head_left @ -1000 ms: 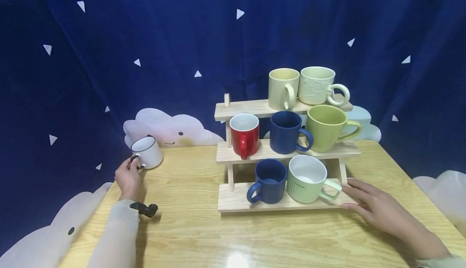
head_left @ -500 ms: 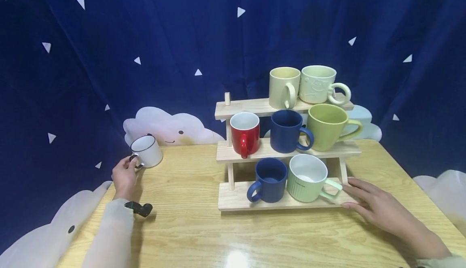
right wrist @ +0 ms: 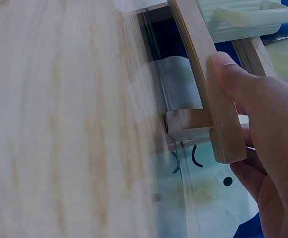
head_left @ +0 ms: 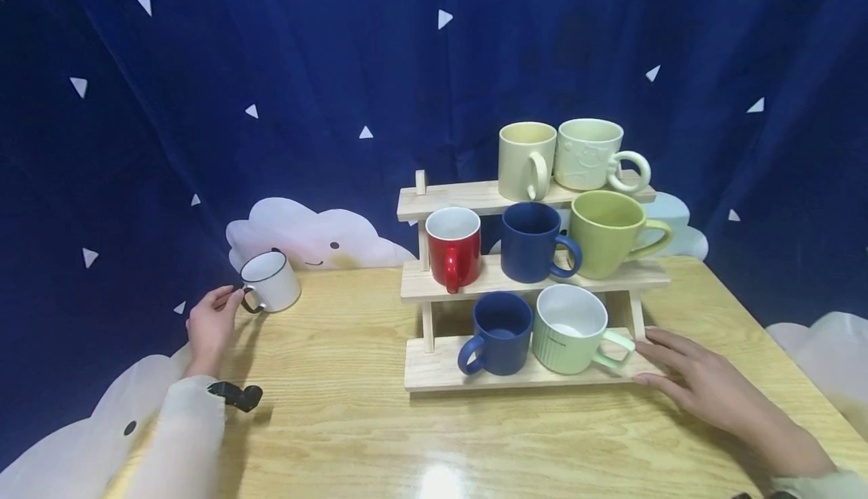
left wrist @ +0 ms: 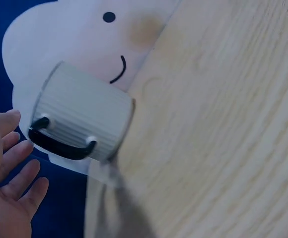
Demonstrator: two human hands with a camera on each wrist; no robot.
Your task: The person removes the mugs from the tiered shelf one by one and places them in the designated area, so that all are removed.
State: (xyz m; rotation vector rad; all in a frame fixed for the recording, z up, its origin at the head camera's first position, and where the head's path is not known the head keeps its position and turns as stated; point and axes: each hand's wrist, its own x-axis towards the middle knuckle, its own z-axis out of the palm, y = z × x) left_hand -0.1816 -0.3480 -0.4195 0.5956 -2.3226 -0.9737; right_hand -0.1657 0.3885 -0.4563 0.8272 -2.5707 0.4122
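Note:
A white mug (head_left: 270, 282) with a dark rim and black handle (left wrist: 59, 144) stands at the table's far left corner. My left hand (head_left: 212, 326) is just left of it, fingers relaxed and apart from the handle in the left wrist view. On the right, my right hand (head_left: 708, 386) holds the end of the bottom board of a three-tier wooden rack (head_left: 434, 363). In the right wrist view the thumb (right wrist: 223, 64) lies on one side of the board (right wrist: 223, 124), with the other fingers partly hidden beyond it.
The bottom tier bears a blue mug (head_left: 502, 333) and a pale green mug (head_left: 570, 341). Above are a red mug (head_left: 454, 246), another blue mug (head_left: 531, 243) and an olive mug (head_left: 606, 235). A cream mug (head_left: 525, 160) and an embossed mug (head_left: 587, 156) top the rack. Behind hangs a blue curtain (head_left: 339, 47).
My left hand has let go of the white mug's handle and drawn back to the left. The mug stays in place. The right hand keeps its hold on the rack.

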